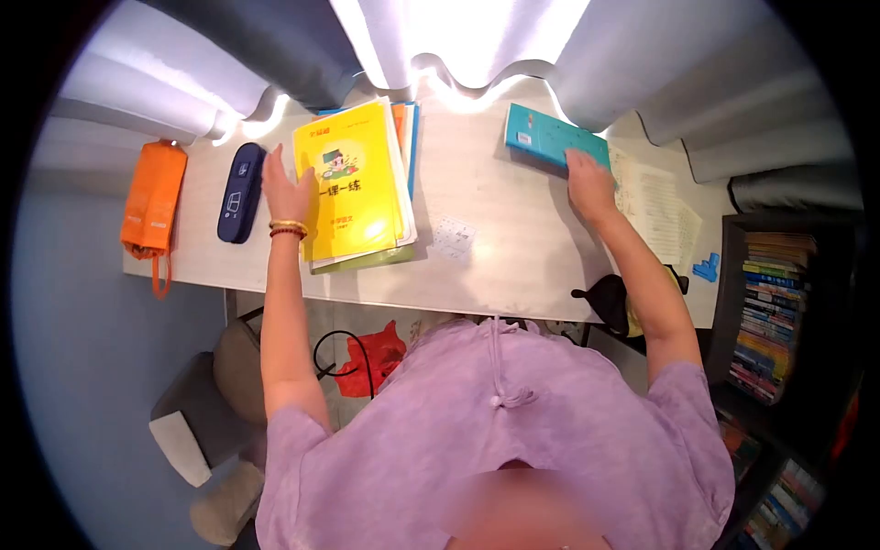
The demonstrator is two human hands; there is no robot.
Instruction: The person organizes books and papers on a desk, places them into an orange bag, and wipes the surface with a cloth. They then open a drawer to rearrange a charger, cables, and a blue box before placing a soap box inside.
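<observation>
My left hand [288, 186] is at the left edge of a stack of books topped by a yellow book [353, 197], its fingers apart and the thumb on the cover's edge. Under the yellow book, blue, orange and green edges show. At the back right, my right hand [589, 180] touches the front edge of a teal book [550, 136], fingers bent over it; whether it grips the book is hard to tell. The teal book lies partly beside papers with writing [655, 206].
On the desk [495, 275] are a dark blue case [241, 192], an orange pouch [154, 200], a small white sheet [454, 237], a blue object [706, 267] and a black-and-yellow item [609, 300]. A shelf of books [768, 316] stands right. Curtains hang behind.
</observation>
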